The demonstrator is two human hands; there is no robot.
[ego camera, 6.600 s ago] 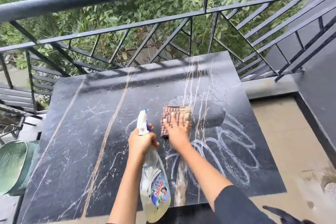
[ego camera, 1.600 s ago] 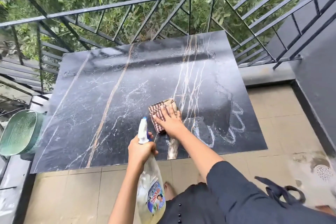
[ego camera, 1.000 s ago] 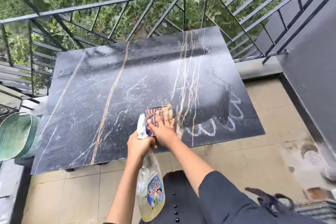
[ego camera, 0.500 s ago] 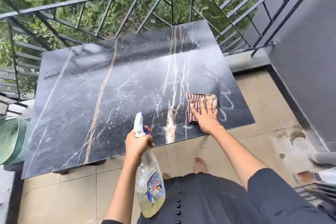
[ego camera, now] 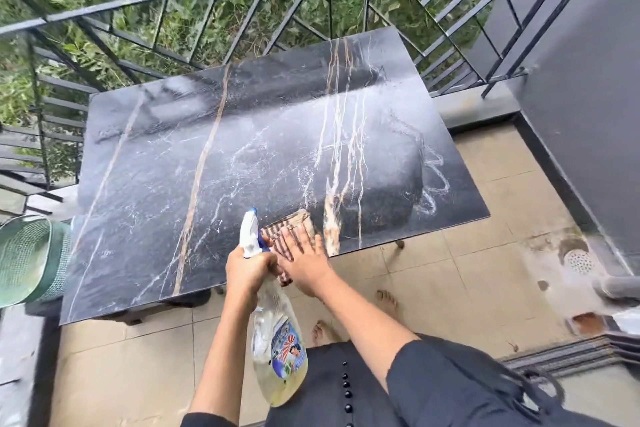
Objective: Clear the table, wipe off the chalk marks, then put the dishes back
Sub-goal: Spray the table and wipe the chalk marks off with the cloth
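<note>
Head: 1 cloth point(ego camera: 289, 230) under right hand point(ego camera: 304, 262), 1 spray bottle point(ego camera: 277, 336) in left hand point(ego camera: 247, 270).

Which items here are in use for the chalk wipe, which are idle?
In use:
- checked brown cloth under right hand
- clear spray bottle in left hand
- black marble table
- white chalk scribble

Idle:
- green mesh basket
- round floor drain
- grey striped mat

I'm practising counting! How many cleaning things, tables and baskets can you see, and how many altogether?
Spray bottle: 1
Cloth: 1
Table: 1
Green basket: 1
Total: 4
</note>
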